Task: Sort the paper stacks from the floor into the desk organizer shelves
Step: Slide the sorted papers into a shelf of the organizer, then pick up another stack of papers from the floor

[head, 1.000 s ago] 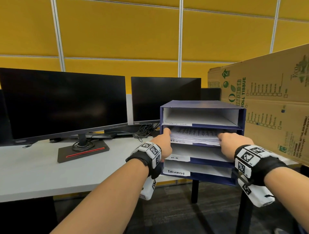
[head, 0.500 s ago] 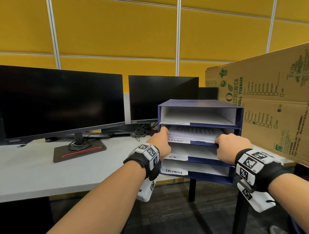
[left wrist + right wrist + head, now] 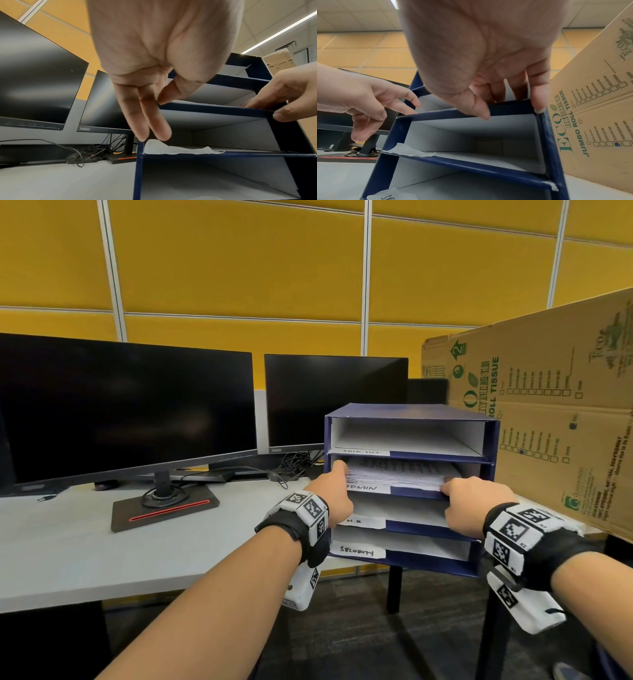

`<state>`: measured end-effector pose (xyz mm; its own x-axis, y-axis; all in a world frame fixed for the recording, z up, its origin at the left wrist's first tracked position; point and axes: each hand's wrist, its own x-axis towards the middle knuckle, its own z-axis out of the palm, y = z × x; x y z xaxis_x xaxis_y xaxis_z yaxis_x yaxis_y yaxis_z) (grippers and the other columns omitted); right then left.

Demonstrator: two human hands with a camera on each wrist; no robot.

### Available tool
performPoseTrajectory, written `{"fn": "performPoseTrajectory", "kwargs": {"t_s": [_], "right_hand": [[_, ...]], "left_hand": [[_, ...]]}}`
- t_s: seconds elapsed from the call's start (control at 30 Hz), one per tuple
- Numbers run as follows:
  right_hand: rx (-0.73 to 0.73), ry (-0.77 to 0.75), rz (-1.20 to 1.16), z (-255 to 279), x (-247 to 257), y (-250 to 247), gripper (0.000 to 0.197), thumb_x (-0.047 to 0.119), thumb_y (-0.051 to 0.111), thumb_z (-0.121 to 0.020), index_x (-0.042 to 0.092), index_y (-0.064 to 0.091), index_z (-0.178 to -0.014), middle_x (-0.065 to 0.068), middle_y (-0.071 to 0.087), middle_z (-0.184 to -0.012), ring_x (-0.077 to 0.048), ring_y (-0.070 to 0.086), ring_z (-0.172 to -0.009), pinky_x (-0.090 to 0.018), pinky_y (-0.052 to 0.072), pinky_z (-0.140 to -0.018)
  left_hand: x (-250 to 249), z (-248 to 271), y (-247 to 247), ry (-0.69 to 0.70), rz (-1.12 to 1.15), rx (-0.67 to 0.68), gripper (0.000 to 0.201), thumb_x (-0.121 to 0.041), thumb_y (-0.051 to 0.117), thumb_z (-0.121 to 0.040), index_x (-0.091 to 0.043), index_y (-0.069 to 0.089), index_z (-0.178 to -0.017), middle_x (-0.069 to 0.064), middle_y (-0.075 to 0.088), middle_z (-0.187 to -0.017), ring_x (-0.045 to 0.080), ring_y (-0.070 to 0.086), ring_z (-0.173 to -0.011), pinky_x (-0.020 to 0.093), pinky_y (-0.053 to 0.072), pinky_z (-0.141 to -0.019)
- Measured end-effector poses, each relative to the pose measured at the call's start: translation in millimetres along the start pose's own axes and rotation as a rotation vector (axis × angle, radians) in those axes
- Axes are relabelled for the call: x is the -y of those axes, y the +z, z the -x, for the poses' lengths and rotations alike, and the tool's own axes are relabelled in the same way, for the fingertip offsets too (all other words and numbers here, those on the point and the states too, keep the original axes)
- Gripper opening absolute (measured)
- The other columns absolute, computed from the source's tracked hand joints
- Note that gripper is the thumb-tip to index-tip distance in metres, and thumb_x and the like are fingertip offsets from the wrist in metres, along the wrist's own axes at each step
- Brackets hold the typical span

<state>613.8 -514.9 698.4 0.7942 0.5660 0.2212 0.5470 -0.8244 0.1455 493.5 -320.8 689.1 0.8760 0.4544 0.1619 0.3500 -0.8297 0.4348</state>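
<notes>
Left hand and right hand, fingers extended, press the paper stack's front corners. Stack lies straight ahead at frame centre, in the desk organizer's second shelf, long axis left-right.

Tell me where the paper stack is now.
Head view: paper stack lies in the organizer's second shelf, labelled ADMIN, between left hand and right hand.

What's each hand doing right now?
Left hand: open, fingertip touching the paper stack.
Right hand: fingers on the stack, thumb at the shelf lip; grip cannot be told.
</notes>
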Motion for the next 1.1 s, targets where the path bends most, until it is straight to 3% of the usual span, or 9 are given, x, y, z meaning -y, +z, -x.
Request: {"fn": "performPoseTrajectory", "kwargs": {"t_s": [0.13, 0.27, 0.4, 0.53, 0.77, 0.87, 0.97, 1.1], "right_hand": [[0.005, -0.003, -0.018, 3, 1, -2, 0.041, 0.025, 0.047, -0.084, 0.026, 0.053, -0.124, -0.001, 0.063, -0.111, -0.023, 0.063, -0.096, -0.028, 0.048, -0.071], [-0.007, -0.012, -0.058, 9, 2, -3, 0.043, 0.023, 0.045, -0.085, 0.026, 0.052, -0.128, -0.003, 0.061, -0.117, -0.024, 0.062, -0.099, -0.031, 0.052, -0.079], [0.004, -0.023, -0.063, 14, 6, -5, 0.040, 0.023, 0.047, -0.085, 0.024, 0.053, -0.124, -0.003, 0.058, -0.118, -0.024, 0.061, -0.100, -0.033, 0.053, -0.083], [0.022, -0.019, -0.078, 19, 10, -8, 0.039, 0.023, 0.046, -0.083, 0.022, 0.054, -0.121, -0.002, 0.045, -0.125, -0.026, 0.057, -0.105, -0.039, 0.050, -0.088], [-0.038, -0.004, -0.246, 27, 22, -15, 0.038, 0.025, 0.048, -0.085, 0.030, 0.060, -0.121, -0.005, 0.061, -0.122, -0.027, 0.061, -0.104, -0.035, 0.052, -0.089], [-0.054, -0.098, -0.357, 29, 31, -18, 0.032, 0.023, 0.049, -0.084, 0.032, 0.067, -0.109, -0.001, 0.064, -0.117, -0.023, 0.062, -0.102, -0.035, 0.052, -0.089], [-0.054, -0.226, -0.434, 31, 45, -21, 0.028, 0.016, 0.051, -0.087, 0.028, 0.072, -0.101, 0.001, 0.067, -0.110, -0.020, 0.062, -0.102, -0.032, 0.050, -0.091], [-0.030, -0.328, -0.462, 31, 72, -22, 0.028, 0.013, 0.051, -0.086, 0.026, 0.072, -0.100, 0.005, 0.069, -0.104, -0.017, 0.062, -0.102, -0.034, 0.051, -0.092]], "left_hand": [[2, 2, -1, 0.000, 0.038, -0.009, 0.058, 0.001, 0.045, -0.079, -0.020, 0.031, -0.131, 0.012, 0.054, -0.133, 0.034, 0.064, -0.092, 0.050, 0.059, -0.073], [5, 5, -4, -0.001, 0.043, -0.017, 0.060, 0.003, 0.044, -0.080, -0.020, 0.034, -0.135, 0.005, 0.048, -0.143, 0.032, 0.064, -0.097, 0.038, 0.056, -0.075], [10, 13, -11, -0.001, 0.013, -0.050, 0.047, 0.000, 0.046, -0.078, -0.025, 0.043, -0.117, 0.003, 0.056, -0.131, 0.026, 0.066, -0.080, 0.039, 0.058, -0.072], [14, 25, -19, -0.002, 0.006, -0.030, 0.044, 0.002, 0.046, -0.076, -0.027, 0.045, -0.109, 0.005, 0.060, -0.124, 0.025, 0.068, -0.082, 0.040, 0.060, -0.069], [24, 35, -31, -0.033, -0.030, -0.037, 0.036, 0.002, 0.046, -0.082, -0.024, 0.053, -0.106, 0.006, 0.062, -0.116, 0.028, 0.069, -0.081, 0.041, 0.061, -0.073], [32, 43, -34, -0.055, -0.095, -0.004, 0.027, 0.001, 0.048, -0.089, -0.022, 0.054, -0.102, 0.007, 0.063, -0.114, 0.028, 0.070, -0.084, 0.032, 0.057, -0.064], [42, 55, -39, -0.083, -0.108, 0.009, 0.020, -0.005, 0.046, -0.093, -0.020, 0.057, -0.100, 0.005, 0.063, -0.105, 0.026, 0.072, -0.073, 0.025, 0.049, -0.047], [60, 76, -53, -0.136, -0.092, 0.021, 0.021, -0.004, 0.044, -0.092, -0.019, 0.057, -0.101, 0.006, 0.063, -0.109, 0.022, 0.069, -0.065, 0.024, 0.047, -0.046]]}}
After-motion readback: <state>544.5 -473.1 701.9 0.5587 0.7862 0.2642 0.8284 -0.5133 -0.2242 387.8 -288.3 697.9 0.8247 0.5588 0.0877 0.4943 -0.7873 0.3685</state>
